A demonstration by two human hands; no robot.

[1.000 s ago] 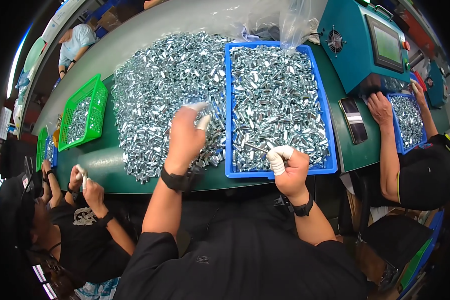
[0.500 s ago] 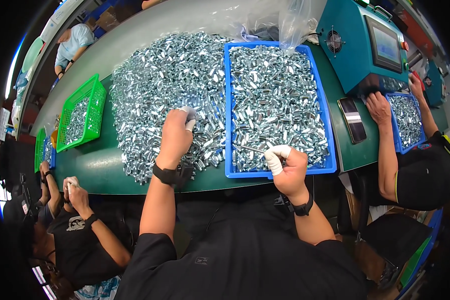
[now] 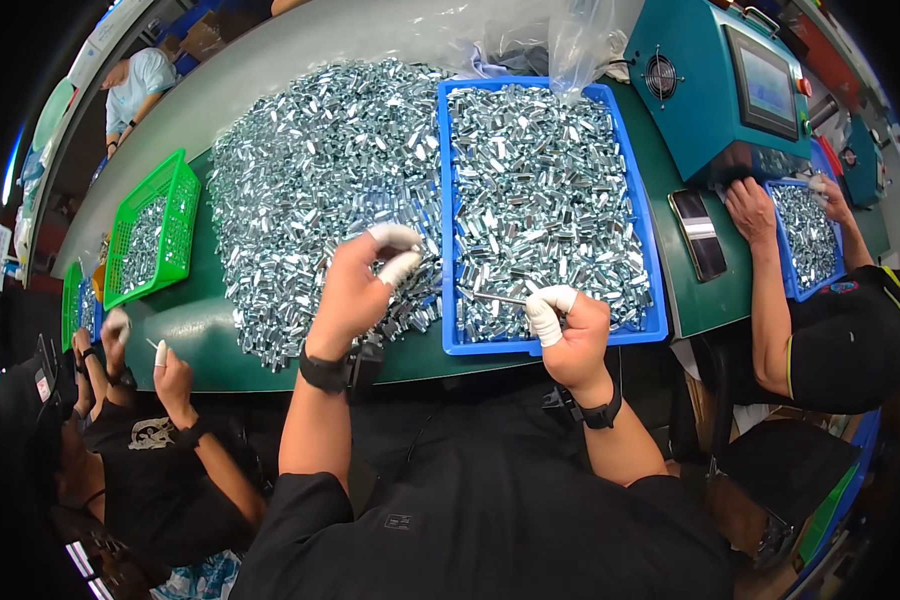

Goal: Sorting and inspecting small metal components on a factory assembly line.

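My left hand (image 3: 358, 285) is over the right part of a heap of small shiny metal hex pieces (image 3: 310, 160). White covers wrap its thumb and forefinger, which curve toward each other with their tips close together; whether a piece sits between them is too small to tell. A blue tray (image 3: 660, 325) full of the same pieces stands to the right. Over its front edge, my right hand (image 3: 575, 335) is closed on a thin metal rod (image 3: 500, 298) pointing left across the pieces. The thumb and forefinger of that hand are covered in white too.
A green basket (image 3: 182, 240) with metal pieces stands at the left. On the right lie a phone (image 3: 698, 235) and a teal machine with a screen (image 3: 715, 95). Clear plastic (image 3: 578, 50) hangs behind the tray. Co-workers' hands (image 3: 752, 212) are busy on both sides.
My left hand has come away from the heap toward the right and nearer me, its thumb and forefinger now showing. My right hand still holds the rod in nearly the same place.
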